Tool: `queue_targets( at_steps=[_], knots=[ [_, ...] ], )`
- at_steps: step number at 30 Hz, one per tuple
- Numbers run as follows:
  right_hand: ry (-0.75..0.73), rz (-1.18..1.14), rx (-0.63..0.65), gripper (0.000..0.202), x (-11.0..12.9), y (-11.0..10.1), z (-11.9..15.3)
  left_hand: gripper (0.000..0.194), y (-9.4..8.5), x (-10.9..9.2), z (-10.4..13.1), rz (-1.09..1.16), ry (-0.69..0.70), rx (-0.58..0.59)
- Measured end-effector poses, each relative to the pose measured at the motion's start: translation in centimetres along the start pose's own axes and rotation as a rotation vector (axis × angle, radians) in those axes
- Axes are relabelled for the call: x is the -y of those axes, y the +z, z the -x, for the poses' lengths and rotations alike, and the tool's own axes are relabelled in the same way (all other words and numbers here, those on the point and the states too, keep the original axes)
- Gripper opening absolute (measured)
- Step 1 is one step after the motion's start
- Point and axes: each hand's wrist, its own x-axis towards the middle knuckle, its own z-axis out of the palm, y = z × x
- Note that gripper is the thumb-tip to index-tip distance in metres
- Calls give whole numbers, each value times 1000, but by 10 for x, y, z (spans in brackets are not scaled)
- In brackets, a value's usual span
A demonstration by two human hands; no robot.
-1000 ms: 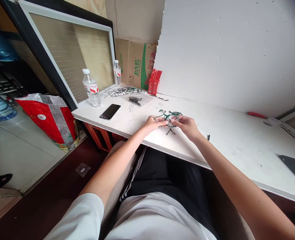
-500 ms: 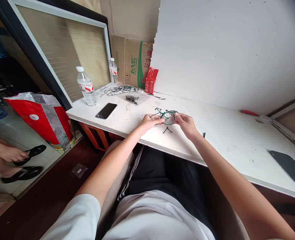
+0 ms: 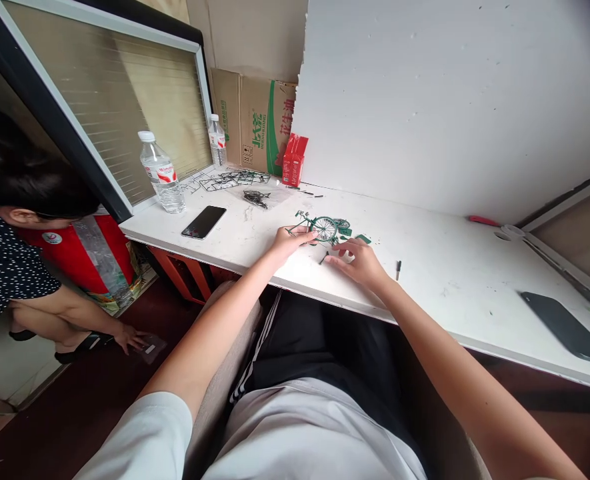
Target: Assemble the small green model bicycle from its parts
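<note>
My left hand [image 3: 289,243] is closed on a green miniature bicycle [image 3: 319,229], with a spoked wheel upright beside the fingertips. Over the tabletop just right of it, my right hand [image 3: 357,261] has thumb and fingers apart. Its thumb tip is at a small dark V-shaped part [image 3: 323,259], partly hidden by the hand; whether they touch I cannot tell. Behind the right hand lie another spoked wheel [image 3: 342,224] and a flat green piece [image 3: 363,239].
A phone [image 3: 203,221], a water bottle [image 3: 162,173] and black part frames [image 3: 235,179] lie or stand to the left. A red box [image 3: 295,160] stands at the back. On the right are a black pen-like stick [image 3: 399,270] and a dark slab [image 3: 567,327]. A person [image 3: 19,267] crouches at left.
My right hand has left the wheel and moved down toward the small V-shaped part, uncovering green pieces. The left hand still holds the bicycle. The other person has bent down, reaching to a plastic bag on the floor.
</note>
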Motion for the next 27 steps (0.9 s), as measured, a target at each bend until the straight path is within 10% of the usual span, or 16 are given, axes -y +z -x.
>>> queue_targets(
  at_steps=[20, 27],
  knots=[
    [113, -23, -82, 28, -11, 7, 8, 44, -1, 0, 1, -11, -15, -11],
    [144, -98, -130, 60, 1, 3, -6, 42, 2, -3, 3, -14, -11, 35]
  ],
)
